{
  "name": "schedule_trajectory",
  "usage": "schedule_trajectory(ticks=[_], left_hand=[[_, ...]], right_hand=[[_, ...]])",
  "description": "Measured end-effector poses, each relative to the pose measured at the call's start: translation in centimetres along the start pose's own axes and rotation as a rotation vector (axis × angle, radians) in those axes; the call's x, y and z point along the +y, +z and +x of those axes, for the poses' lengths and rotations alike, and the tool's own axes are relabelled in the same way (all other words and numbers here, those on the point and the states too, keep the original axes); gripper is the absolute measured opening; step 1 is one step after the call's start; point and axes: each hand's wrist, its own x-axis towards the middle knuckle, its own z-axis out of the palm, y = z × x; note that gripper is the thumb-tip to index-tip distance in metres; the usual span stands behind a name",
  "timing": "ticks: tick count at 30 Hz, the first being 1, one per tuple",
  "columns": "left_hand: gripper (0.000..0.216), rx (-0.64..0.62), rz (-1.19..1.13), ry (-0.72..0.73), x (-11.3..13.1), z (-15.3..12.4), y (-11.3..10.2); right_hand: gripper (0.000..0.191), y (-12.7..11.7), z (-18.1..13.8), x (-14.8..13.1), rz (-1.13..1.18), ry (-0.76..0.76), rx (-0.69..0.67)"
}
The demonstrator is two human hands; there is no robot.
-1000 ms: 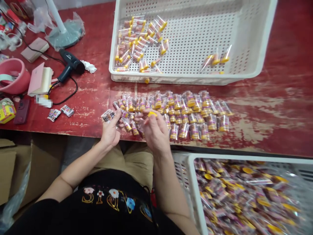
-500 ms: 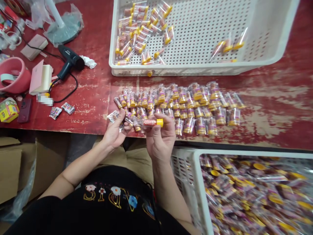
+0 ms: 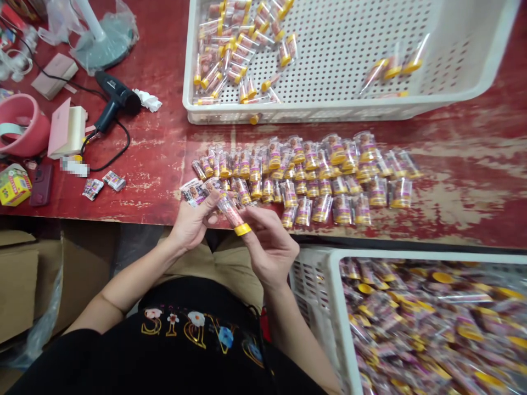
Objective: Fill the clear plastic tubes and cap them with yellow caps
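Between my hands is a clear tube (image 3: 231,212) with pink contents and a yellow cap, tilted with the cap toward me. My right hand (image 3: 272,246) is closed around the cap end, thumb and fingers on either side. My left hand (image 3: 192,220) pinches small printed labels (image 3: 193,192), which fan out past its thumb. One label lies by the tube's far end; whether it wraps the tube I cannot tell. Just beyond my hands, rows of labelled tubes (image 3: 302,159) with yellow caps lie on the red table (image 3: 156,148).
A white perforated tray (image 3: 349,55) with several unlabelled tubes stands at the back. At lower right, a white crate (image 3: 338,307) is full of labelled tubes. To the left are a hair dryer (image 3: 115,101), a pink bowl (image 3: 31,131), a phone (image 3: 41,185) and two label stacks (image 3: 102,185).
The tube has turned from nearly level to slanting, its cap now lower and nearer me. My right hand has dropped slightly, and the labels in my left hand are more fanned out.
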Motion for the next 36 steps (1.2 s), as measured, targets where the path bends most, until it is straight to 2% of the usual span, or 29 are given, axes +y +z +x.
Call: schedule_trajectory(ticks=[3,6,12,16,23,30,36], left_hand=[[0.052,0.007,0.034,0.022,-0.3,-0.3,0.3],[0.052,0.015,0.03,0.037,-0.6,-0.7,0.6],[0.06,-0.009,0.031,0.071,-1.0,-1.6,0.9],[0.063,-0.007,0.032,0.072,-1.2,-1.8,1.0],[0.059,-0.027,0.068,0.069,-1.5,-1.3,0.7],[0.058,-0.001,0.057,0.067,-1.8,-0.1,0.2],[0.062,0.016,0.024,0.058,-2.3,0.8,0.0]], right_hand=[[0.047,0.3,0.3,-0.2,-0.113,-0.05,0.003],[0.046,0.7,0.6,-0.5,-0.161,-0.107,0.025],[0.033,1.5,0.8,-1.1,-0.17,-0.078,0.211],[0.033,1.8,0.8,-1.3,-0.159,-0.084,0.286],[0.02,1.8,0.6,-0.9,-0.164,0.017,0.282],[0.023,2.0,1.0,0.5,-0.097,0.029,0.249],[0.019,2.5,1.2,1.2,-0.107,0.043,0.285]])
